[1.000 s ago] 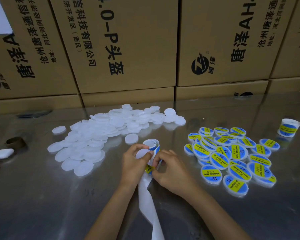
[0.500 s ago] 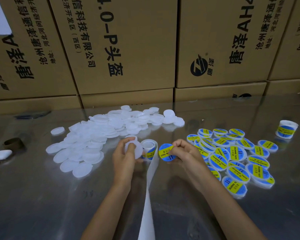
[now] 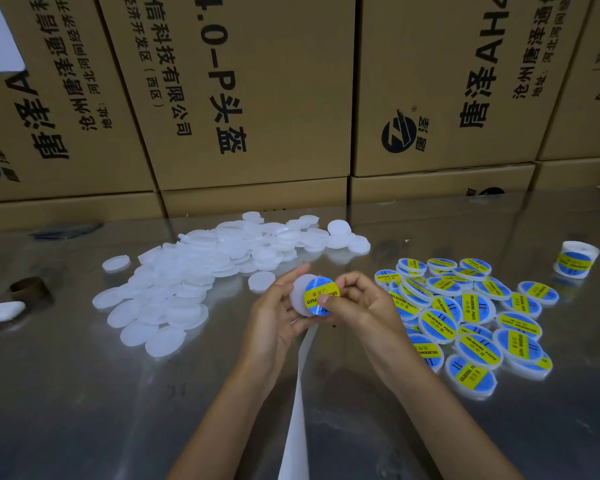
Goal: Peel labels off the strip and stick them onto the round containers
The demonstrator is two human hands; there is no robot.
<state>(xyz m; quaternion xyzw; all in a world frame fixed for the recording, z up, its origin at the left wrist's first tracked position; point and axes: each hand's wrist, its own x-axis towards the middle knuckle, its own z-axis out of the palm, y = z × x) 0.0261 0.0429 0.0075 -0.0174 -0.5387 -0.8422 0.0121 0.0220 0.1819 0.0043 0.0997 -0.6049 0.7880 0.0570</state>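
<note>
Both hands [image 3: 317, 306] around a round white container [image 3: 300, 295], glossy blue-yellow label [image 3: 321, 293] under right thumb.

Label [image 3: 321, 296] on hand-held container [image 3: 300, 294]

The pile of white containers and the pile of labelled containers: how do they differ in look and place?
The white containers are plain, with no label; the labelled containers each carry a blue and yellow sticker. The white containers lie to the left of the hands, the labelled containers to the right. The white pile reaches farther back toward the boxes. Both are flat and round and overlap on the shiny table.
</note>
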